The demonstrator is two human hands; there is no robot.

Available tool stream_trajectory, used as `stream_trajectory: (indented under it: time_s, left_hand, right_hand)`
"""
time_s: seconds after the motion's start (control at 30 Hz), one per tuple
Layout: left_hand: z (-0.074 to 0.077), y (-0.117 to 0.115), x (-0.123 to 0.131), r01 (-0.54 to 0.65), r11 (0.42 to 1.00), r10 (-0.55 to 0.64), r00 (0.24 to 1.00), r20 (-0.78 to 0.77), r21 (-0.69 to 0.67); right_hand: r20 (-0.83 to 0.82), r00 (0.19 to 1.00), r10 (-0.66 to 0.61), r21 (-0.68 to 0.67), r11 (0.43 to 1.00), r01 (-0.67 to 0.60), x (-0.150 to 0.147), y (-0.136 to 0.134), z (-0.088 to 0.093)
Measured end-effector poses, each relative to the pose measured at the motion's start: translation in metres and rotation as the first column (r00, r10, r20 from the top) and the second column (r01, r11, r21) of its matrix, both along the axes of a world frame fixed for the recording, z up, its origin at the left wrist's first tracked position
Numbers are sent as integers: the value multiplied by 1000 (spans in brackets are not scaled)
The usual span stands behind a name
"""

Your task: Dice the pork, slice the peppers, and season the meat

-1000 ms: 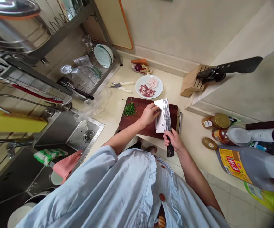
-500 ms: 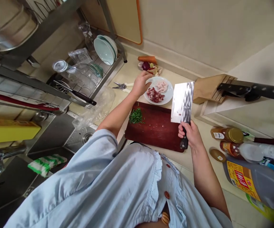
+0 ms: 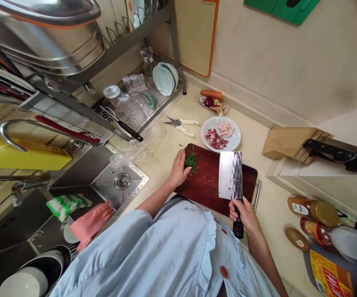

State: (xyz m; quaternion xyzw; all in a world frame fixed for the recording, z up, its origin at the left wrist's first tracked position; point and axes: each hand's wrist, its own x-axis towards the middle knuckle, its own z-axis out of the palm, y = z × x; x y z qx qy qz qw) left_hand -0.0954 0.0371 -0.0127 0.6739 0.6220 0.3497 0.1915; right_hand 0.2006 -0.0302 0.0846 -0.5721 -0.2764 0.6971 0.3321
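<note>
My right hand (image 3: 243, 214) is wrapped around the black handle of a cleaver (image 3: 230, 175). The broad blade is over the right part of a dark red cutting board (image 3: 207, 187); I cannot tell whether they touch. My left hand (image 3: 178, 169) lies at the board's left edge, thumb apart from its fingers, cupped against a small heap of chopped green herbs (image 3: 191, 162). Beyond the board, a white plate (image 3: 236, 140) carries chopped red meat (image 3: 216, 139) and pale fatty pieces (image 3: 226, 129).
Scissors (image 3: 183, 123) lie left of the plate, with vegetables in a tray (image 3: 214, 105) behind. A knife block (image 3: 292, 142), jars and bottles (image 3: 314, 210) line the right. On the left are a sink (image 3: 135, 177), a plastic bag (image 3: 144, 142) and a dish rack (image 3: 153, 115).
My left hand has moved from beside the plate back to the herbs on the board. The cleaver in my right hand has come nearer to me, and the view has shifted.
</note>
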Motion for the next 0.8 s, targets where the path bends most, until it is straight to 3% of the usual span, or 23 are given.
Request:
stream_trajectory:
  time_s: [0.13,0.3,0.57,0.7,0.8]
  left_hand:
    - [-4,23,19,-105,994,104,994,-28,-40]
    - [5,35,35,-175,982,174,985,-16,-64]
    - [20,26,41,21,998,-17,999,48,-65]
    - [25,20,42,-14,998,8,995,104,55]
    - [26,23,41,45,990,-60,992,111,135]
  right_hand:
    - [3,1000,6,20,1000,-6,5,-2,7]
    - [-6,1000,-12,25,1000,13,20,-18,1]
    - [22,1000,0,41,999,-1,37,-28,-16]
    - [121,992,38,120,991,-53,39,-24,-11]
    - [184,980,72,169,980,-104,41,-22,-9]
